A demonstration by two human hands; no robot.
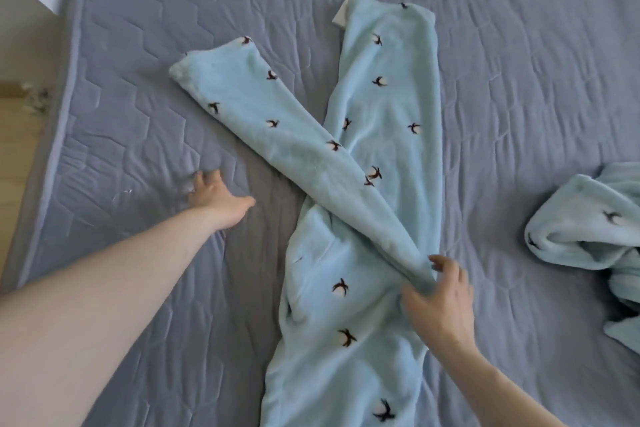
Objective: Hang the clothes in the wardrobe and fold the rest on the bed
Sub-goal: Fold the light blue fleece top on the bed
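The trousers (363,156) lie flat on the bed (536,80), long axis running away from you, waist nearest. One leg is crossed over the other, slanting up-left to its cuff. Your right hand (441,295) pinches the fabric at the root of that crossed leg. Your left hand (216,196) rests on the bed, fingers spread, holding nothing, left of the trousers and nearer the crossed cuff. Judged next: use the left hand to carry that cuff rightward until both legs lie parallel. A second garment (588,229) lies bunched at right.

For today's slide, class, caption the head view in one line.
Right hand pinches light-blue fleece trousers crossed on the grey bed; left hand presses the sheet.
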